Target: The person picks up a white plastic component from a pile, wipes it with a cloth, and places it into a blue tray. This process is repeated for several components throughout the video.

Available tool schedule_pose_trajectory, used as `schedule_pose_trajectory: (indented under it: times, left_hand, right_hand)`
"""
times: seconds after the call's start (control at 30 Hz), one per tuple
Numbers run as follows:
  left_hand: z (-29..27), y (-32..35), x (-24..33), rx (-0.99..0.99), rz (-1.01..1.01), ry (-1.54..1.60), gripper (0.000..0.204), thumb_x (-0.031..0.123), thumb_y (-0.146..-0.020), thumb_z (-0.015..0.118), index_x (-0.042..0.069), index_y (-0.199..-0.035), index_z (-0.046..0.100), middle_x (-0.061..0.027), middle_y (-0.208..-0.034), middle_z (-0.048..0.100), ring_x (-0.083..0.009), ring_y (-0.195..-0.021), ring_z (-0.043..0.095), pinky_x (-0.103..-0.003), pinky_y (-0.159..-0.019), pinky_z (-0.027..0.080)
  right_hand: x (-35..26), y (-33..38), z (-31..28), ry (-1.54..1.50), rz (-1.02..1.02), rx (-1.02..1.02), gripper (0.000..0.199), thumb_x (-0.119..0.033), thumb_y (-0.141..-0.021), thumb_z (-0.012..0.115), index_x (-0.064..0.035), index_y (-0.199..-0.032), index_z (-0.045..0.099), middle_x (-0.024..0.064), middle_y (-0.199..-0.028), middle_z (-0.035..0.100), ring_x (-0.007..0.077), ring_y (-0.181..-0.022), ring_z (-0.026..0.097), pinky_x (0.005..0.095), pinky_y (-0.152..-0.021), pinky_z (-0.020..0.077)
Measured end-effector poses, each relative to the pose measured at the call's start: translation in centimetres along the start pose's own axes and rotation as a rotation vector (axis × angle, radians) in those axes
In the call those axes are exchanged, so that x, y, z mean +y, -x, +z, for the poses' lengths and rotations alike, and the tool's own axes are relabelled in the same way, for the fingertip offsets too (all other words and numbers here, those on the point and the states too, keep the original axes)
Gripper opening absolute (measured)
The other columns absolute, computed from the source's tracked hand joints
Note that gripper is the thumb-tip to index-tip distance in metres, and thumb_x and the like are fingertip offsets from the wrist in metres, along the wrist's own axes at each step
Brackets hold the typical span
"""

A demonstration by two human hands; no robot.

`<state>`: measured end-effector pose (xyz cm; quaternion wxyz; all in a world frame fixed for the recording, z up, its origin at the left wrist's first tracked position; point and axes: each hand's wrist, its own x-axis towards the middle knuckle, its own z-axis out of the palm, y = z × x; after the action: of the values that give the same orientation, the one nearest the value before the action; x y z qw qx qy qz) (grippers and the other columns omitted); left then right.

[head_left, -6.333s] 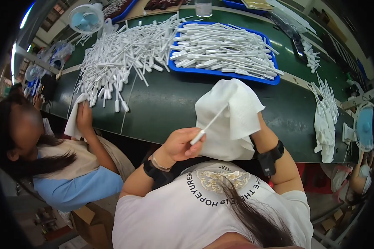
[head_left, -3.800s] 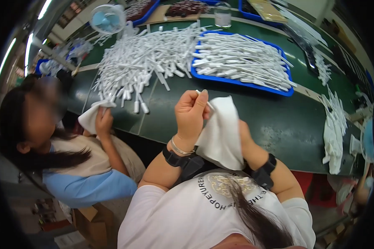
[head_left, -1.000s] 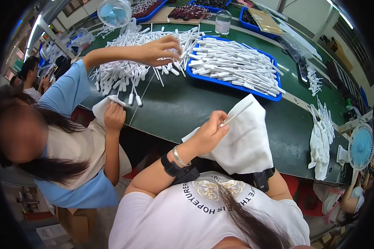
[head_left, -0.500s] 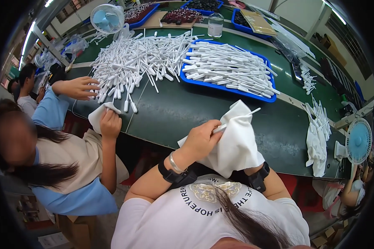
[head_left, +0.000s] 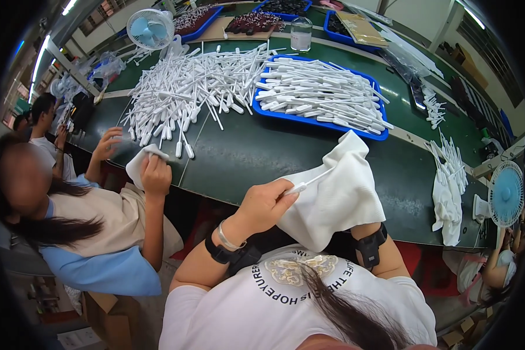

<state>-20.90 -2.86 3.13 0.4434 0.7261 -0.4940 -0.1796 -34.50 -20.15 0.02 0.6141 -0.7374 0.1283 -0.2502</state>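
My left hand [head_left: 266, 204] pinches the thick end of a white plastic stick [head_left: 298, 188]. The thin shaft points up and to the right, against a white cloth [head_left: 347, 195]. That cloth is draped over my right hand, whose fingers it hides; only the right wrist [head_left: 364, 228] with its black band shows. Past my hands, a blue tray [head_left: 326, 124] holds a layer of similar white sticks lying mostly side by side. A loose heap of such sticks [head_left: 195, 81] spreads on the dark green table to its left.
At my left a co-worker's hand [head_left: 156, 175] grips another white cloth [head_left: 137, 166]. White sticks and a cloth [head_left: 447, 204] lie at the table's right edge, by a small fan [head_left: 506, 193]. A clear bottle [head_left: 301, 35] stands behind the tray; a second fan [head_left: 150, 29] stands far left.
My left hand has moved slightly left and down with the stick, whose shaft now shows outside the cloth. The cloth has spread wider. The co-worker's other hand has drawn back from the heap.
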Motion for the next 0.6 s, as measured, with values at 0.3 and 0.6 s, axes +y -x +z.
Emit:
schedule_pose_trajectory:
  times: [0.3, 0.6]
  left_hand:
    - [-6.8, -7.4, 0.2, -0.171, -0.286, 0.191, 0.018, 0.018, -0.084, 0.054, 0.002, -0.090, 0.059, 0.0006, -0.066, 0.055, -0.0063, -0.056, 0.046, -0.022, -0.050, 0.038]
    - [-5.0, -22.0, -5.1, -0.039, 0.197, -0.336, 0.023, 0.020, -0.083, 0.055, 0.002, -0.097, 0.058, -0.0081, -0.068, 0.057, -0.0171, -0.057, 0.050, -0.028, -0.054, 0.041]
  right_hand:
    - [-1.8, -1.2, -7.3, 0.115, -0.006, 0.200, 0.030, -0.010, -0.075, 0.063, -0.0045, -0.102, 0.053, 0.0050, -0.095, 0.055, 0.0169, -0.091, 0.053, 0.0288, -0.077, 0.0453]
    - [2.1, -0.3, -8.5, 0.619, -0.040, -0.123, 0.042, -0.012, -0.065, 0.069, -0.0058, -0.104, 0.053, 0.0081, -0.094, 0.055, 0.0216, -0.087, 0.053, 0.0276, -0.075, 0.0445]
